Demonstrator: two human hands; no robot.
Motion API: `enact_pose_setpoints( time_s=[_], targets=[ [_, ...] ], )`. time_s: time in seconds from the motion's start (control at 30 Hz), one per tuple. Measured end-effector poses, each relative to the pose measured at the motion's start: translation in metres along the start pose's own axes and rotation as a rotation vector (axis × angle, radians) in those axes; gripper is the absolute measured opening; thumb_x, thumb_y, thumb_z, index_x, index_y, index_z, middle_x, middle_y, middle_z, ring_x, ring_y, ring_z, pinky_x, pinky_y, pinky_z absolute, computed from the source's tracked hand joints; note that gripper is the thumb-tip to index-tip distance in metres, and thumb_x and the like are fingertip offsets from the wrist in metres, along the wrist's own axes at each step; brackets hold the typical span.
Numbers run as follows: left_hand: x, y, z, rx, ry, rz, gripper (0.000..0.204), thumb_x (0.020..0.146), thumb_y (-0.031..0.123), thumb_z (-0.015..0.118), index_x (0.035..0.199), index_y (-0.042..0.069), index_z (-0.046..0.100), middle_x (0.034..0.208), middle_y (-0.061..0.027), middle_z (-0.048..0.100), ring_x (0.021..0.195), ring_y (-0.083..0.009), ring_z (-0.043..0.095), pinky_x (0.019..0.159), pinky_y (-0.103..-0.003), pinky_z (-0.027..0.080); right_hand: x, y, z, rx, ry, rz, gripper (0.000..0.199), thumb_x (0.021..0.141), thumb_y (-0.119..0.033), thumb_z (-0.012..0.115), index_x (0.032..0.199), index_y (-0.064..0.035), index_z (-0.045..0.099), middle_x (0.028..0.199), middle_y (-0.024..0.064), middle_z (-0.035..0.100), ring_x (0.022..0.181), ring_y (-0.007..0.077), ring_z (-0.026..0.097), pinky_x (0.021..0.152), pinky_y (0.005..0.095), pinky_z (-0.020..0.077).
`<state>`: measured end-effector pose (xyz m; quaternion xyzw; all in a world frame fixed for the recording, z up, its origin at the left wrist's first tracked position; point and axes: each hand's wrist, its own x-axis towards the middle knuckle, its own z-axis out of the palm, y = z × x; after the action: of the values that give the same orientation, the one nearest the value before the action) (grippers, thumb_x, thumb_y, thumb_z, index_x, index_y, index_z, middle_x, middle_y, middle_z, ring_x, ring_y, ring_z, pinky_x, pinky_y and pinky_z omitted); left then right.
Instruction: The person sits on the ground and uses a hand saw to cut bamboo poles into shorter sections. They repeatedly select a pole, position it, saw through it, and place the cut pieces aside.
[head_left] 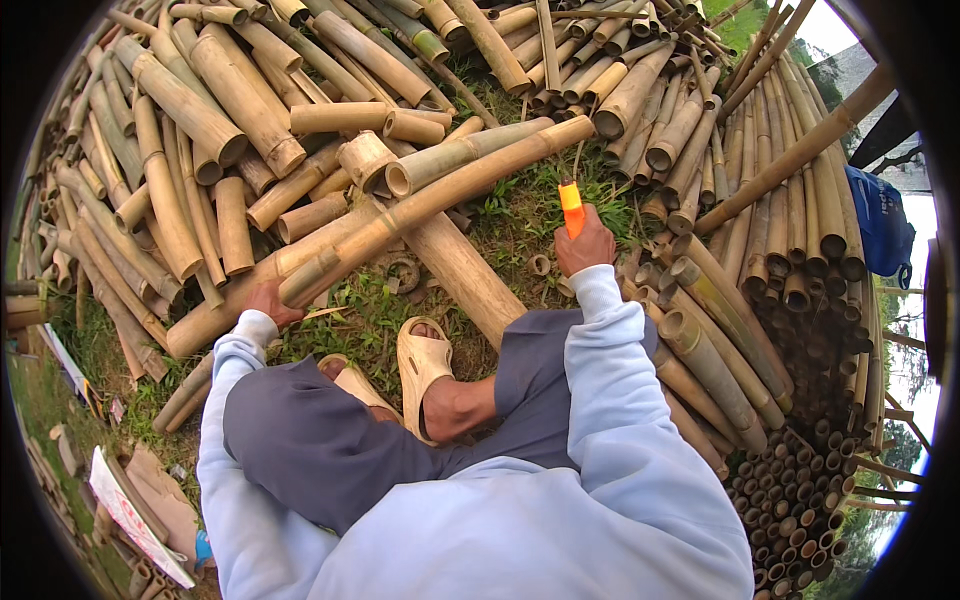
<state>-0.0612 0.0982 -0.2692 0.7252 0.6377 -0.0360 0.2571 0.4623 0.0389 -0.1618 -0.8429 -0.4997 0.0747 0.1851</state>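
My right hand [588,243] is closed round the orange and yellow handle [571,208] of a tool, held upright over the grass. A thin strip shows beyond the handle, too narrow to make out clearly. My left hand [274,302] grips the near left end of a long bamboo pole [450,195], its fingers partly hidden at that end. This pole slants up to the right, across a thick bamboo log [465,270] that runs from between my knees. Another thick bamboo length [215,318] lies under my left hand.
Cut bamboo pieces [240,100] are heaped at the far left, with more [640,95] at the far right. Long poles [790,180] lean at the right, above stacked bamboo tubes [790,500]. A blue bag [880,222] hangs there. A white sheet [135,510] lies at the near left.
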Motion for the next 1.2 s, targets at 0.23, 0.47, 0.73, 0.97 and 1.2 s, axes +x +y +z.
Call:
enact_pose_setpoints(
  time_s=[0.23,0.47,0.73,0.97,1.2],
  targets=[
    [-0.003,0.011,-0.003,-0.035,-0.001,-0.014,0.071,0.061,0.039,0.084,0.122,0.004,0.072,0.107,-0.0275,0.073,0.104,-0.0409,0.071,0.094,-0.047,0.055,-0.143,0.016,-0.116,0.866,0.261,0.065,0.018,0.094,-0.002,0.065,0.111,0.0020,0.061,0.083,0.0037,0.061,0.061,0.0095,0.058,0.054,0.0217,0.0465],
    [0.006,0.001,-0.005,0.128,0.093,-0.076,0.080,0.064,0.042,0.084,0.135,0.011,0.066,0.119,-0.0194,0.073,0.110,-0.0373,0.070,0.098,-0.048,0.055,-0.187,-0.006,-0.139,0.872,0.226,-0.288,0.016,0.096,-0.005,0.062,0.109,0.0042,0.062,0.080,0.0040,0.062,0.065,0.0099,0.058,0.062,0.0244,0.0484],
    [0.007,0.028,-0.011,0.150,0.084,-0.084,0.077,0.067,0.048,0.086,0.131,0.011,0.067,0.115,-0.0194,0.074,0.109,-0.0361,0.070,0.095,-0.048,0.055,-0.186,-0.064,-0.059,0.987,-0.094,-0.262,0.011,0.097,-0.006,0.067,0.103,0.0029,0.065,0.078,0.0008,0.060,0.057,0.0074,0.054,0.054,0.0235,0.0448],
    [0.024,0.051,0.000,0.101,0.060,-0.086,0.069,0.070,0.043,0.083,0.129,0.013,0.065,0.107,-0.0213,0.074,0.103,-0.0397,0.070,0.091,-0.051,0.054,-0.190,-0.087,0.016,0.940,-0.301,-0.212,0.013,0.093,-0.004,0.072,0.102,0.0033,0.066,0.073,0.0039,0.064,0.063,0.0110,0.061,0.058,0.0283,0.0491],
    [0.027,0.063,0.004,0.085,0.054,-0.080,0.063,0.071,0.039,0.083,0.124,0.012,0.065,0.101,-0.0201,0.075,0.099,-0.0405,0.071,0.088,-0.052,0.054,-0.192,-0.074,0.031,0.796,-0.300,-0.341,0.015,0.090,-0.006,0.074,0.100,0.0022,0.066,0.072,0.0076,0.065,0.060,0.0159,0.062,0.058,0.0302,0.0497]
  ],
)
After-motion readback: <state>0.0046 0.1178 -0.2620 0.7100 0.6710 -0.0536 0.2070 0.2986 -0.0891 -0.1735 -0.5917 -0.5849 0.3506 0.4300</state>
